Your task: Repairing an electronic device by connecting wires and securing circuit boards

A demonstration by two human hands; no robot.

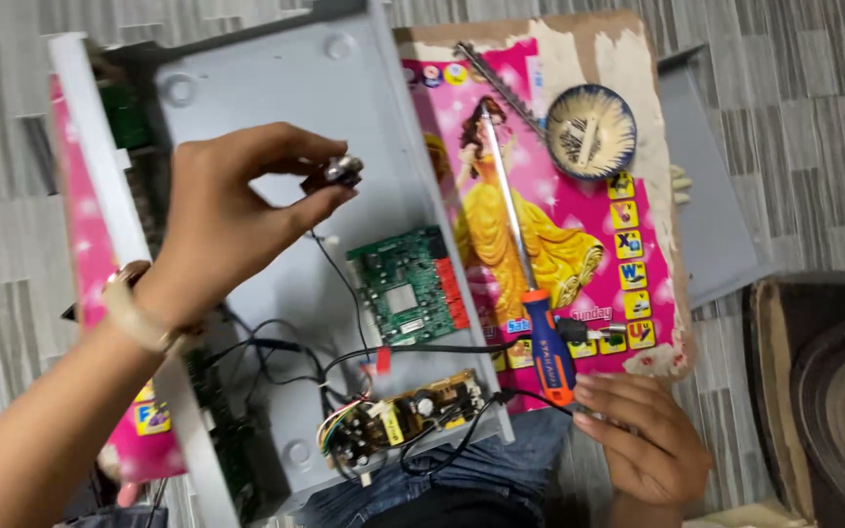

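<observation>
My left hand [222, 220] is raised over an opened grey metal device case [276, 108] and pinches a small dark and silver part [339, 173] between thumb and fingertips; a thin black wire hangs from it. Below sit a green circuit board [411, 286] and a tan power board [405, 418] with coloured wires. My right hand [638, 435] rests flat at the lower right, fingertips touching the blue and orange handle of a long screwdriver [548, 347] that lies on a pink picture board [579, 215].
A small round bowl [591, 132] with tiny screws stands on the pink board at the top. The grey case lid [711, 196] lies to the right. A dark round object [833, 401] fills the lower right corner. Tiled floor surrounds everything.
</observation>
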